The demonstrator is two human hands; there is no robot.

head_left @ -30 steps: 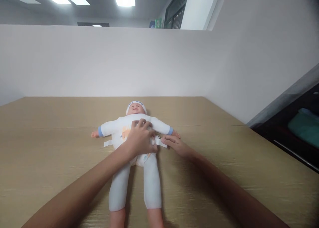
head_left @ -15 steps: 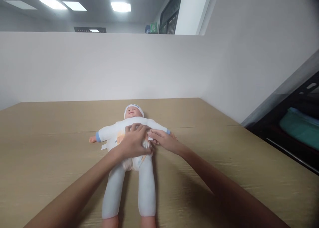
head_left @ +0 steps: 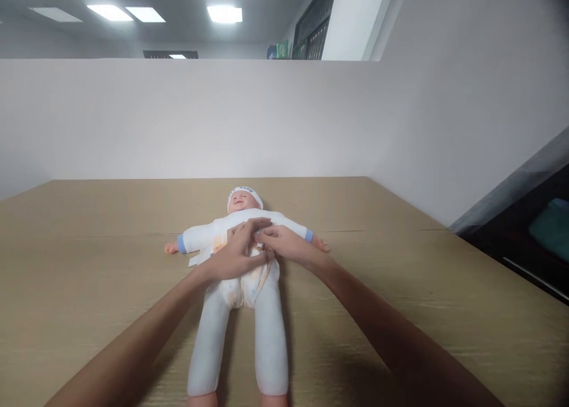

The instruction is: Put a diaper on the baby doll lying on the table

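Observation:
A baby doll (head_left: 272,359) in a white suit with blue cuffs lies on its back, head away from me, arms spread. Around its hips is a white diaper (head_left: 240,293) with orange and blue print. My left hand (head_left: 237,250) rests over the diaper's front, thumb apart from the fingers. From the doll's other side, my right hand (head_left: 287,242) pinches a diaper tab (head_left: 259,246), largely hidden by the fingertips, against the front panel. On the left, another diaper tab (head_left: 199,258) sticks out loose beside the waist.
The wooden table (head_left: 111,312) carries the doll. A pale low wall (head_left: 200,117) stands along its far edge. At the right, beyond the table, is a dark rack (head_left: 515,259) with a green item (head_left: 551,229) in it.
My right hand has moved left, bringing the tab from the diaper's right side onto its front. The left hand stays on the diaper. The whole view has shifted slightly.

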